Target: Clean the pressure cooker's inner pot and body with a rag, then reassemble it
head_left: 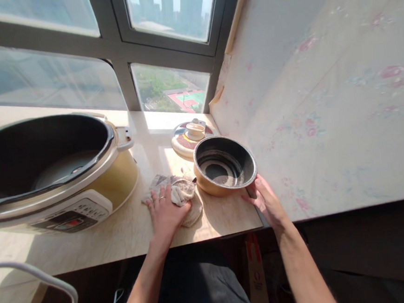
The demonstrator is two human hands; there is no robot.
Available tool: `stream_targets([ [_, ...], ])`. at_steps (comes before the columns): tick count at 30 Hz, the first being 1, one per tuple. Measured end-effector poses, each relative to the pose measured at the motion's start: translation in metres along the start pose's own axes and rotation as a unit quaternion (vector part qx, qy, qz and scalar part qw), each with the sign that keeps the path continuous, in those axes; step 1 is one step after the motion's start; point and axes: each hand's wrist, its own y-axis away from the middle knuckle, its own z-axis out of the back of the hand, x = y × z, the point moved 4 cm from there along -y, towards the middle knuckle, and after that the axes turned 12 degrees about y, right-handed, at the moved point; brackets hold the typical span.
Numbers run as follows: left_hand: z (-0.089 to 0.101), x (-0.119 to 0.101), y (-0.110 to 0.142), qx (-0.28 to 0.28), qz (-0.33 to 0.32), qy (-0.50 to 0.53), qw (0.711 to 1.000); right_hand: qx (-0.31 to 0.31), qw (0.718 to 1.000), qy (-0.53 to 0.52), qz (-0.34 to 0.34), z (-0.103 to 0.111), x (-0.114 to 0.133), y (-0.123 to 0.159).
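Observation:
My left hand [166, 212] is on a crumpled, checked cloth [182, 190], its fingers curved over the top and its thumb on the right side, with folds bunched between. Just right of the cloth stands a round pot [213, 188], gold outside and dark inside, with pale residue on its bottom. My right hand [267, 200] is at the pot's right side, fingertips by the rim and thumb held apart; the fingers do not wrap round it. Behind the pot lies a round lid [183, 143] with a cream knob, partly hidden by the pot.
A large cooker [123, 181] with a dark open inside and a control panel stands on the left of the marble-look ledge [131, 236]. Windows rise behind, and a flowered wall [325, 114] bounds the right. A white cord [58, 282] curves at lower left; a paper bag [256, 268] stands below.

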Motion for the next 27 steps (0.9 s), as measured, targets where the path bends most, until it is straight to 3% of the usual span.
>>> stream_targets([
  [7,0.004,0.012,0.016,-0.068,-0.068,0.031,0.995,-0.002,0.998,0.016,-0.063,-0.014,-0.001,-0.029],
  [12,0.003,0.018,0.022,-0.118,-0.087,0.045,0.988,-0.01,0.996,-0.046,-0.072,-0.023,-0.005,-0.038],
  [19,0.005,0.02,0.023,-0.12,-0.082,0.062,0.987,-0.005,0.992,-0.072,-0.104,-0.034,0.005,-0.044],
  [23,0.004,0.021,0.022,-0.119,-0.08,0.06,0.988,0.038,0.986,-0.093,-0.13,-0.039,0.018,-0.044],
  [27,-0.003,0.017,0.023,-0.119,-0.073,0.05,0.989,0.091,0.986,-0.103,-0.099,-0.036,0.043,-0.041],
])
